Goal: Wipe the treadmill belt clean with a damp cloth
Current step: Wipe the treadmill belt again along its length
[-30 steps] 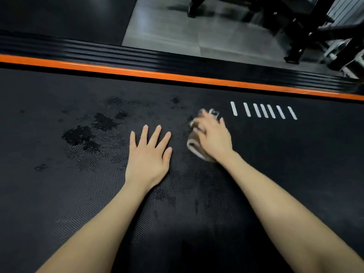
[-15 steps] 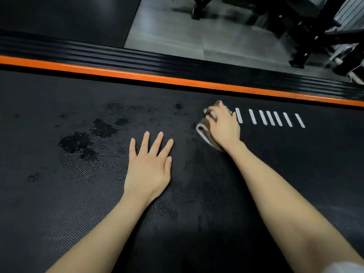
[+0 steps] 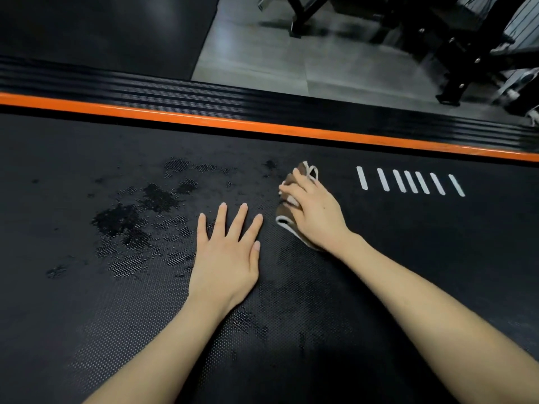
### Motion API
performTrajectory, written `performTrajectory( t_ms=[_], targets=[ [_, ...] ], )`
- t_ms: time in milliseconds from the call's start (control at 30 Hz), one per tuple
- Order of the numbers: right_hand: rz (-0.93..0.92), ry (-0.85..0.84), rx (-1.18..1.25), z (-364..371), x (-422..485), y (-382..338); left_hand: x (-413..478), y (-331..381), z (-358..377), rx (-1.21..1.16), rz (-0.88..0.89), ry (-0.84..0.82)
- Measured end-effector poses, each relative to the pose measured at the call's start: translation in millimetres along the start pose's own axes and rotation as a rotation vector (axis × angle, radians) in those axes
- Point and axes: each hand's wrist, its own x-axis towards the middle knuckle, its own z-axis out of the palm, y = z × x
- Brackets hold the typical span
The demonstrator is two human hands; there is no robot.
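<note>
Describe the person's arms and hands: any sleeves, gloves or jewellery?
Everything in view is bare. The left hand and right hand wear no gloves, rings or watch. The left forearm and right forearm show no sleeve up to the frame's edge.

Belt (image 3: 408, 243) open right of and beyond right hand (image 3: 316, 212); left hand (image 3: 226, 258) flat just beside it blocks leftward pass; orange rail (image 3: 262, 126) bounds far side, seemingly raised.

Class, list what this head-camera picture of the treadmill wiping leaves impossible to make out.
Head view: most of the cloth, covered by the right hand gripping it.
Head view: the belt under the flat left hand; wet or dry, unknowable.
Head view: gym equipment at top right, blurred and cut by the frame edge.
</note>
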Motion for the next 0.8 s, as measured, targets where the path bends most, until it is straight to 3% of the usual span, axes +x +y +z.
performTrajectory(
  t_ms=[267, 500, 667, 800],
  targets=[
    [0.265, 0.006, -0.085, 18.8, 81.2, 24.5, 2.5, -1.6, -1.0, -0.005, 0.005, 0.011],
    [0.064, 0.008, 0.041, -10.5, -58.7, -41.5, 4.6, -3.3, -1.8, -0.005, -0.011, -0.022],
    [-0.014, -0.158, 0.061, -41.5, -195.9, -96.7, 5.2, -5.1, -2.1, -0.015, 0.007, -0.033],
    [-0.022, -0.252, 0.029, -47.8, -198.9, -91.0, -18.4, -6.0, -15.2, -0.121, 0.013, -0.018]
  ],
)
